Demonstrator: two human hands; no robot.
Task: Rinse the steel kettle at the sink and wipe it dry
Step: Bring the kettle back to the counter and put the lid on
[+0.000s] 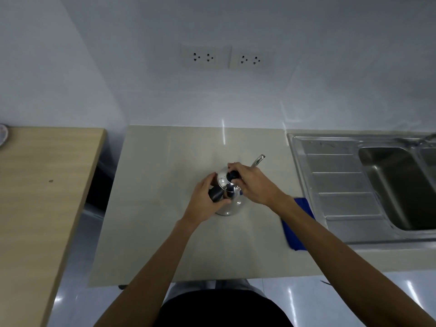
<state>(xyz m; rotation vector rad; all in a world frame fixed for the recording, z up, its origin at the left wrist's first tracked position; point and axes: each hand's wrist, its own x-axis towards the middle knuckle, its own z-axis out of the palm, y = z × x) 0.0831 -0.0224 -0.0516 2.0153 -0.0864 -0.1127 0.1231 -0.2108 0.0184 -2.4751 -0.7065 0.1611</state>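
A shiny steel kettle (230,204) with a thin curved spout pointing far right stands on the beige counter (165,232). My left hand (207,202) is wrapped around its black handle on the left side. My right hand (252,182) rests on top, fingers pinching the black lid knob (232,175). A blue cloth (298,223) lies on the counter to the right of the kettle, partly hidden under my right forearm. The steel sink (398,185) is at the right, its basin past a ribbed drainboard.
A wooden table (42,197) stands at the left, separated from the counter by a dark gap. Two double wall sockets (227,57) sit on the white wall behind. Part of a tap (429,138) shows at the right edge.
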